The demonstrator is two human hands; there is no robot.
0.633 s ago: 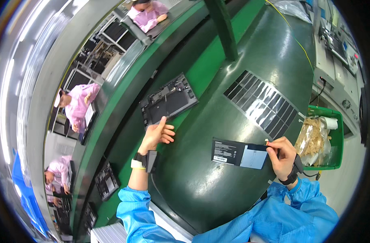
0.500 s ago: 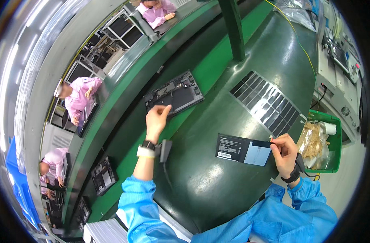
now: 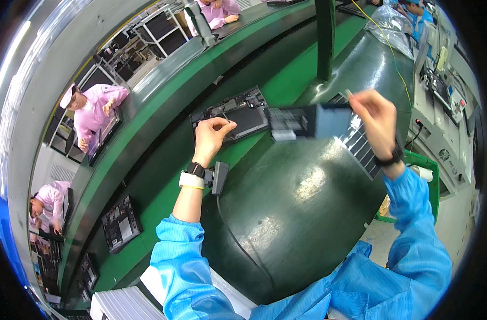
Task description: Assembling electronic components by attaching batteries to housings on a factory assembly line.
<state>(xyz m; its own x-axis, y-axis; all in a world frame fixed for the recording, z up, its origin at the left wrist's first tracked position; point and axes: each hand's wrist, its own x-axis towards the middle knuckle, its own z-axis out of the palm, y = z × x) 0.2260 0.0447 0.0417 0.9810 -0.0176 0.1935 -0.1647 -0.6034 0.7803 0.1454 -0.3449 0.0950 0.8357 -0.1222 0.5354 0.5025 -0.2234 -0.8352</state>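
My right hand (image 3: 378,120) is raised over the sheet of dark strips, pinching one end of a flat black battery (image 3: 294,122). The battery is blurred by motion; its label side and a blue-grey panel show. Its far end reaches the edge of an opened laptop-like chassis (image 3: 246,120) with bare circuit boards and a dark bay. At the near left side of that chassis, my left hand (image 3: 211,137) has thumb and forefinger closed together. Whatever is between those fingertips is too small to make out.
A sheet of dark strips (image 3: 369,157) lies on the green table, partly under my right arm. Other opened chassis (image 3: 121,224) sit along the belt at left. A dark post (image 3: 324,40) rises at the back. A green bin (image 3: 433,184) stands at right. People in pink work across the belt.
My right hand has lifted the battery off the table and carried it up and left toward the chassis. My left hand has moved slightly up, its thumb and forefinger now together.
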